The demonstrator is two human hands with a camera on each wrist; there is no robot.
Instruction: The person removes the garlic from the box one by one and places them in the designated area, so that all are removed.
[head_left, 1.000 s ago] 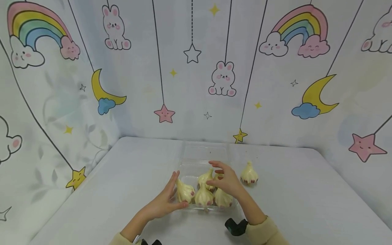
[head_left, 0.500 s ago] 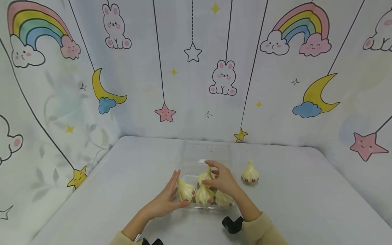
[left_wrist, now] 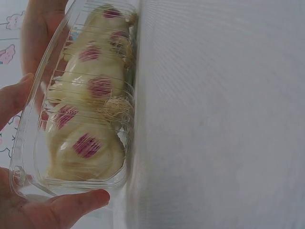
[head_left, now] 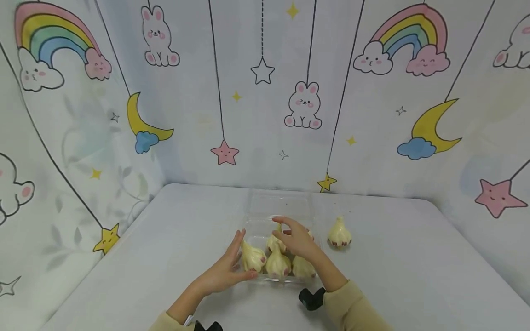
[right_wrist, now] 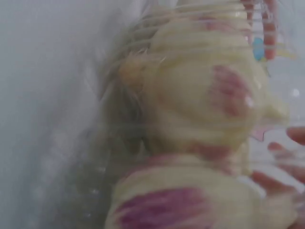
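Observation:
A clear plastic box [head_left: 285, 279] stands on the table, holding several pale garlic bulbs [head_left: 278, 264] with purple patches. My left hand [head_left: 225, 271] rests at the box's left front corner, fingers straight along the side and thumb at the front wall. In the left wrist view, that thumb [left_wrist: 78, 207] lies against the box's lower corner. Over the box, my right hand [head_left: 300, 239] has its thumb and index finger curled about the neck of the back middle garlic bulb [head_left: 275, 243]. It partly hides the back right bulb. Fingertips show blurred in the right wrist view.
Behind the box its clear lid [head_left: 278, 202] lies folded back. One loose garlic bulb [head_left: 339, 234] sits to the right on the white table [head_left: 393, 257]. A patterned cloth wall [head_left: 256, 119] rises at the table's back edge.
My right hand has moved left from the back right bulb to the back middle one, its thumb and index finger drawing closer together. My left hand has stayed at the box corner.

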